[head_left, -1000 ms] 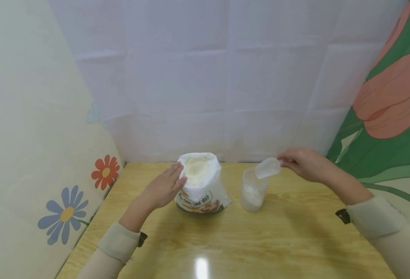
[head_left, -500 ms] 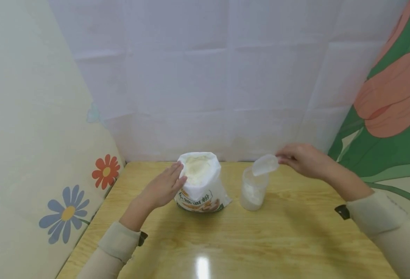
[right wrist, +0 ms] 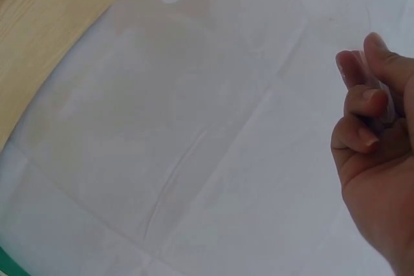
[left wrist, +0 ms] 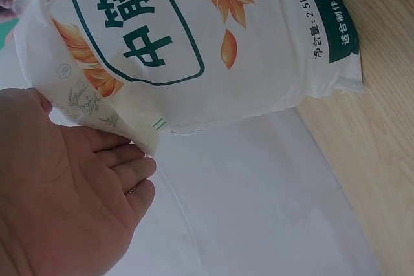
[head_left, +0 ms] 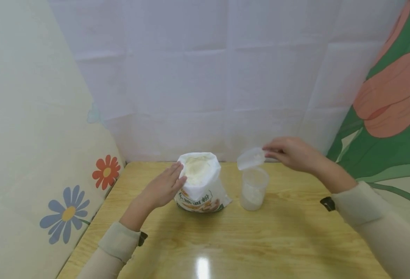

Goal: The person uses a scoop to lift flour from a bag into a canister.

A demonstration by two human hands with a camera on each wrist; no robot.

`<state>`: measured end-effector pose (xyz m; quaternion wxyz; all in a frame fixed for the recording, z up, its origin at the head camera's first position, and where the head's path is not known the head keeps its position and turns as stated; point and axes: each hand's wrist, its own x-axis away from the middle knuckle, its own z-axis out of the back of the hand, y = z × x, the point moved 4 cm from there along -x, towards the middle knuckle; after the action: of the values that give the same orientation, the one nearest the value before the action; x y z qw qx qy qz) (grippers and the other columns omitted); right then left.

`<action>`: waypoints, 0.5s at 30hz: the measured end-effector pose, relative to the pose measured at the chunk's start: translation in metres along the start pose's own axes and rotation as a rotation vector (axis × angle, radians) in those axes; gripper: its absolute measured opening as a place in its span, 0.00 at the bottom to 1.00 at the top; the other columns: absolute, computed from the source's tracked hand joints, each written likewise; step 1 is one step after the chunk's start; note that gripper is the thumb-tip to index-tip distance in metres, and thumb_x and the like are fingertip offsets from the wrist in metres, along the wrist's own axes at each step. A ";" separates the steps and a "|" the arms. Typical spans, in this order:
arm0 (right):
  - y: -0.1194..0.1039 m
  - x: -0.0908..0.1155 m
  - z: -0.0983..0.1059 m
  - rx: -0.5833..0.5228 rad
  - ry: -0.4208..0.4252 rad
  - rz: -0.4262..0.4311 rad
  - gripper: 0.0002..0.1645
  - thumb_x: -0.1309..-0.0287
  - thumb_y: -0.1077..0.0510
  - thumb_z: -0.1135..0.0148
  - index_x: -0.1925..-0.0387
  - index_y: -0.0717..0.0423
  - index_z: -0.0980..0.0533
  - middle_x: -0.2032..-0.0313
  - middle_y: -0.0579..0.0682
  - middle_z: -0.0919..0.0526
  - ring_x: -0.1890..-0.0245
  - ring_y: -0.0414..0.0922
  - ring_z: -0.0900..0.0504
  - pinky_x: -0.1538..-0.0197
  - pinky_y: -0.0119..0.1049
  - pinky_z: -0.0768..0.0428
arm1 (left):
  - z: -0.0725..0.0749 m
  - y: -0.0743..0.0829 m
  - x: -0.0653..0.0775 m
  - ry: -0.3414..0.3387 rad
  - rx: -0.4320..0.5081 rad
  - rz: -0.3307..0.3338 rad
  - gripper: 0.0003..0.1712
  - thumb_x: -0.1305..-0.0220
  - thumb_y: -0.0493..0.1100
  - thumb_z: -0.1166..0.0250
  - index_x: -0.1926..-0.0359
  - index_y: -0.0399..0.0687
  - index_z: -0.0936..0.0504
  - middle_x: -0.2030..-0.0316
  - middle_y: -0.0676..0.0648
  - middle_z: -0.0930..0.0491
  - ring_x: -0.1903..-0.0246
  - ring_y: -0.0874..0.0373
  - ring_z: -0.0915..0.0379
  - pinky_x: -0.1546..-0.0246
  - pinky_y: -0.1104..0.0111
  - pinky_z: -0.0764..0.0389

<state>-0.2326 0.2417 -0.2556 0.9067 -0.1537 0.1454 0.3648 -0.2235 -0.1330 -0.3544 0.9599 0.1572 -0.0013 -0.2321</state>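
Observation:
A white flour bag point(head_left: 206, 199) stands on the table with its top open and pale flour point(head_left: 196, 170) showing inside. My left hand point(head_left: 164, 188) rests against the bag's left side, fingers nearly straight along the rim. In the left wrist view, the fingers point(left wrist: 132, 166) touch the bag's folded edge point(left wrist: 90, 105). My right hand point(head_left: 293, 153) pinches the handle of a clear plastic scoop point(head_left: 251, 159), held tilted just above and behind a clear plastic cup point(head_left: 255, 190). White flour lies in the cup's lower part. In the right wrist view, thumb and fingers point(right wrist: 365, 105) curl round the handle.
The cup stands on the wooden table point(head_left: 239, 240), a short way right of the bag. A white cloth point(head_left: 205, 85) hangs behind the table's back edge. Painted walls stand left and right, the left with flowers point(head_left: 66, 214).
My right hand has lifted the scoop and carried it left, from over the cup's rim to above its back left side. My left hand and the bag have stayed in place.

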 end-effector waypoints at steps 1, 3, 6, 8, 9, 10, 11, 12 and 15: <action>-0.002 -0.003 -0.001 -0.001 0.000 0.004 0.13 0.35 0.61 0.34 0.51 0.63 0.15 0.61 0.52 0.12 0.65 0.45 0.15 0.61 0.44 0.14 | 0.000 0.000 0.000 0.000 -0.001 -0.002 0.41 0.18 0.61 0.66 0.22 0.34 0.49 0.21 0.38 0.54 0.21 0.42 0.59 0.23 0.49 0.51; -0.006 -0.008 -0.001 -0.005 0.006 0.016 0.13 0.35 0.61 0.34 0.51 0.63 0.15 0.61 0.53 0.12 0.65 0.45 0.15 0.60 0.44 0.14 | 0.000 0.000 0.001 0.002 -0.002 -0.005 0.41 0.18 0.61 0.66 0.22 0.33 0.49 0.21 0.38 0.54 0.21 0.42 0.59 0.23 0.48 0.51; -0.012 -0.017 -0.001 -0.017 0.005 0.037 0.13 0.34 0.61 0.34 0.50 0.63 0.16 0.60 0.53 0.12 0.64 0.46 0.14 0.60 0.45 0.14 | 0.000 -0.001 0.001 -0.001 -0.001 -0.004 0.41 0.18 0.61 0.65 0.22 0.33 0.50 0.21 0.38 0.54 0.21 0.42 0.59 0.23 0.48 0.51; -0.017 -0.022 -0.002 -0.025 0.001 0.045 0.13 0.32 0.60 0.35 0.50 0.62 0.16 0.59 0.53 0.12 0.63 0.46 0.14 0.59 0.46 0.14 | 0.000 -0.001 0.001 -0.003 -0.002 -0.001 0.41 0.18 0.61 0.65 0.22 0.33 0.50 0.21 0.38 0.54 0.21 0.42 0.60 0.22 0.48 0.52; -0.020 -0.025 -0.002 -0.030 -0.002 0.050 0.14 0.32 0.60 0.36 0.49 0.62 0.16 0.59 0.53 0.12 0.63 0.46 0.14 0.59 0.46 0.14 | 0.000 -0.001 0.001 -0.004 -0.002 0.001 0.41 0.18 0.61 0.66 0.22 0.33 0.50 0.21 0.38 0.54 0.21 0.42 0.60 0.22 0.48 0.52; -0.022 -0.028 -0.003 -0.030 -0.005 0.057 0.14 0.32 0.60 0.36 0.49 0.61 0.16 0.59 0.52 0.12 0.63 0.46 0.15 0.59 0.46 0.15 | 0.000 -0.001 0.001 -0.004 -0.002 0.002 0.41 0.18 0.61 0.66 0.22 0.33 0.50 0.21 0.38 0.54 0.21 0.42 0.60 0.22 0.48 0.52; -0.025 -0.032 -0.003 -0.031 -0.006 0.065 0.13 0.32 0.60 0.36 0.49 0.61 0.16 0.59 0.52 0.12 0.63 0.46 0.15 0.59 0.47 0.15 | 0.000 -0.001 0.001 -0.003 -0.004 0.001 0.41 0.18 0.61 0.66 0.22 0.33 0.50 0.21 0.38 0.54 0.21 0.42 0.59 0.22 0.48 0.52; -0.027 -0.035 -0.004 -0.032 -0.008 0.072 0.13 0.32 0.60 0.36 0.50 0.61 0.16 0.59 0.52 0.12 0.63 0.46 0.15 0.58 0.46 0.15 | 0.001 -0.001 0.001 -0.001 -0.003 0.001 0.41 0.18 0.62 0.66 0.22 0.33 0.50 0.21 0.38 0.54 0.21 0.42 0.59 0.22 0.48 0.52; -0.034 -0.044 -0.006 -0.034 -0.008 0.105 0.13 0.33 0.60 0.35 0.51 0.62 0.15 0.60 0.53 0.13 0.63 0.48 0.15 0.58 0.46 0.14 | 0.001 0.000 0.001 0.004 -0.002 -0.007 0.41 0.18 0.61 0.65 0.22 0.33 0.49 0.21 0.37 0.53 0.22 0.41 0.58 0.23 0.48 0.51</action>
<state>-0.2398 0.1889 -0.2392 0.8842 -0.1596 0.1435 0.4149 -0.2229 -0.1332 -0.3535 0.9593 0.1569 0.0015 -0.2349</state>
